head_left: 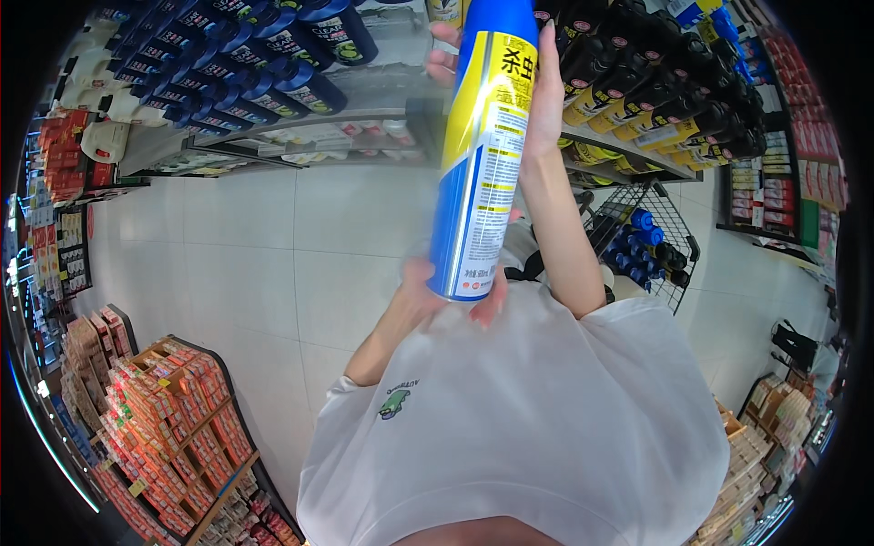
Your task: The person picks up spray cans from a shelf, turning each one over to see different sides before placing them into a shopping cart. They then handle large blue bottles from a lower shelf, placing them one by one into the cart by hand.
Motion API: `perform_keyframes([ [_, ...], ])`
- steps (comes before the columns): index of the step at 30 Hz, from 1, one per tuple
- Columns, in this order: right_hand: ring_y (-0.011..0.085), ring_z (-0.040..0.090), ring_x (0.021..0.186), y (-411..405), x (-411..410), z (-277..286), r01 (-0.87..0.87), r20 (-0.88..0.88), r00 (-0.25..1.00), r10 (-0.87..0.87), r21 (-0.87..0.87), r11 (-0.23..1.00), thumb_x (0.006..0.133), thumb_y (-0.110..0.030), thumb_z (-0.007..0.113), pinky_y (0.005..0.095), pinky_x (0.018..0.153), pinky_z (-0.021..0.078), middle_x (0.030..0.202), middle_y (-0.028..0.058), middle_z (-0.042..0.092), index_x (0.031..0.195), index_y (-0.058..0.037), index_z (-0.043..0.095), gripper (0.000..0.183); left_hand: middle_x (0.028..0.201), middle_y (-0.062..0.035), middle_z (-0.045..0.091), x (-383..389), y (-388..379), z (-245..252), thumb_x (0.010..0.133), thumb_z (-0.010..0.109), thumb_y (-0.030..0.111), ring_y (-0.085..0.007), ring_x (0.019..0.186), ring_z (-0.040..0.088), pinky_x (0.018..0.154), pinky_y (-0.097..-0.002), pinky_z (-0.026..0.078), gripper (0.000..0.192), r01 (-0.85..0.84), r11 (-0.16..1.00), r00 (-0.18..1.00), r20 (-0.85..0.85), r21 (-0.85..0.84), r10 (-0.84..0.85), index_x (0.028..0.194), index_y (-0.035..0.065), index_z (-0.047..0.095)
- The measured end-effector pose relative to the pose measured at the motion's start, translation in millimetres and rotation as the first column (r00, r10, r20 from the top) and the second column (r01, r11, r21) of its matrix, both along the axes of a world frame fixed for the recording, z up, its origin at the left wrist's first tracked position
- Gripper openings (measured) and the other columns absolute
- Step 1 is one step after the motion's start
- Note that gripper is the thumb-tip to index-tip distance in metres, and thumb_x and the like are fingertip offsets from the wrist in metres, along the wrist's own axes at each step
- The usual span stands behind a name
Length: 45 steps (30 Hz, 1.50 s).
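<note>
A blue and yellow aerosol spray can [478, 157] with a blue cap is held up close to the camera, its printed back facing me. My left hand [420, 280] grips it around the base, the fingertips showing past its lower right edge. Along the upper right side of the can lies my right hand [544, 102], with more fingertips showing past the can's left edge. The can hides most of both palms.
Dark blue shampoo bottles [273, 41] fill the shelf at upper left; black and yellow bottles [635, 95] crowd the one at upper right. A wire shopping cart [672, 239] holding bottles stands at right. An orange-packaged goods display [171, 423] is at lower left.
</note>
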State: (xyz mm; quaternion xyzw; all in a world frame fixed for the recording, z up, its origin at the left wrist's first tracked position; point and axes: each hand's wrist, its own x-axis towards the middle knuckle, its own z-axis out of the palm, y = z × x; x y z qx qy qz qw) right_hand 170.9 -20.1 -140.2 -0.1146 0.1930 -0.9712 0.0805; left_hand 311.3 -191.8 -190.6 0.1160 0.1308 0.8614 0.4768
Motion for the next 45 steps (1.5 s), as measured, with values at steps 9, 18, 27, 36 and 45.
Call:
perform_keyframes([
  [9, 0.0204, 0.070, 0.067, 2.0, -2.4, 26.0, 0.290, 0.113, 0.925, -0.363, 0.407, 0.866, 0.107, -0.044, 0.051, 0.0336, 0.058, 0.0598, 0.086, 0.0097, 0.069, 0.120, -0.0157, 0.059, 0.032, 0.136, -0.0269, 0.056, -1.7, 10.5, 2.5, 0.079, 0.073, 0.062, -0.0367, 0.097, 0.072, 0.071, -0.0388, 0.058, 0.121, -0.313, 0.850, 0.932, 0.034, -0.424, 0.360, 0.164, 0.0047, 0.010],
  [18, 0.0202, 0.068, 0.064, 24.1, -13.2, 13.4, 0.278, 0.235, 0.885, -0.403, 0.428, 0.860, 0.105, -0.045, 0.056, 0.0345, 0.055, 0.0588, 0.085, 0.0087, 0.068, 0.114, -0.0136, 0.060, 0.033, 0.156, -0.0188, 0.037, 1.1, 21.1, 9.2, 0.074, 0.088, 0.000, -0.0306, 0.109, 0.069, 0.090, -0.0433, 0.059, 0.134, -0.548, 0.789, 0.800, -0.449, -0.277, 0.398, 0.165, 0.0157, -0.008],
  [27, 0.0190, 0.069, 0.065, 22.6, -13.5, 16.5, 0.289, 0.227, 0.877, -0.423, 0.455, 0.843, 0.104, -0.046, 0.058, 0.0324, 0.055, 0.0584, 0.086, 0.0077, 0.068, 0.114, -0.0131, 0.060, 0.034, 0.162, -0.0163, 0.029, -0.8, 19.6, 5.8, 0.074, 0.089, -0.003, -0.0273, 0.113, 0.068, 0.091, -0.0413, 0.059, 0.131, -0.600, 0.727, 0.743, -0.571, -0.335, 0.349, 0.166, 0.0133, -0.004],
  [36, 0.0235, 0.071, 0.091, 12.6, -6.2, 35.3, 0.485, -0.204, 0.774, -0.599, 0.799, 0.355, 0.105, -0.039, 0.059, 0.0336, 0.080, 0.0562, 0.105, 0.0153, 0.071, 0.144, -0.0070, 0.046, 0.052, 0.161, -0.0160, 0.032, -3.1, 16.6, -4.1, 0.074, 0.093, 0.012, -0.0243, 0.124, 0.061, 0.109, -0.0394, 0.047, 0.133, -0.650, 0.633, 0.695, -0.667, -0.421, 0.270, 0.164, 0.0041, -0.003],
  [45, 0.0410, 0.066, 0.116, 10.2, 8.0, 70.0, 0.413, -0.476, 0.739, -0.477, 0.879, -0.237, 0.103, -0.038, 0.060, 0.0438, 0.099, 0.0507, 0.123, 0.0286, 0.067, 0.152, 0.0006, 0.034, 0.068, 0.139, -0.0141, 0.055, -8.6, 10.7, -8.1, 0.076, 0.086, 0.004, -0.0262, 0.105, 0.069, 0.091, -0.0428, 0.057, 0.122, -0.416, 0.806, 0.884, -0.395, -0.421, 0.250, 0.166, 0.0127, 0.003],
])
